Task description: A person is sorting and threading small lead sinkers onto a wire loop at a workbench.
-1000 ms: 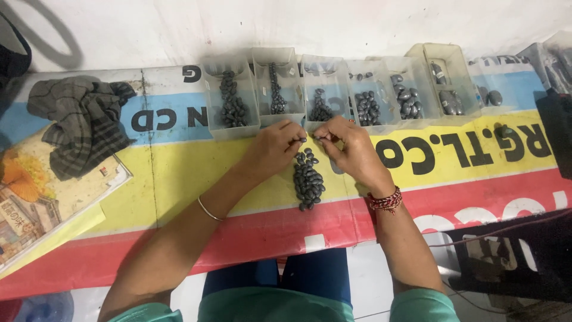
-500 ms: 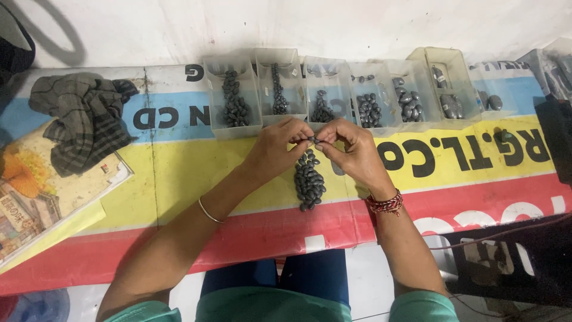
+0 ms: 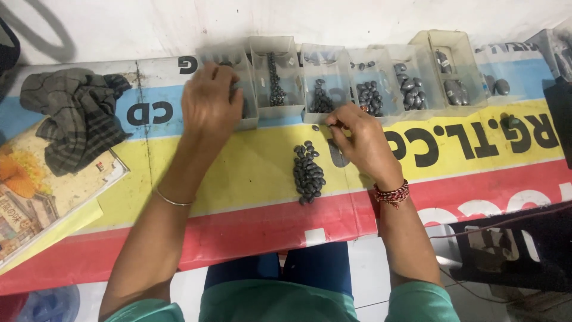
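Stones, a dark little pile of them, sit loose on the yellow stripe of the worktop, right between my two arms. From my remote seat that's the main thing in view.

My right hand is just to the right of the pile, near its top end but not touching it. Its fingers are pinched narrow at the tips; something tiny and dark seems to be in there, but I honestly can't tell for sure. One stray stone lies just left of those fingertips, apart from the pile.

My left hand is up at the back, over the leftmost clear tray. It's blurry and palm-down, so I can't tell if those fingers are holding anything or how wide they are.

Behind the pile there's a row of clear trays: the next one has a thin column of dark stones, another a small heap, and the ones further right hold bigger stones.

Off to the left a grey striped cloth lies crumpled on the worktop, its lower edge lying over a book with a picture cover. Thin bangle on my left wrist, red thread band on the right.
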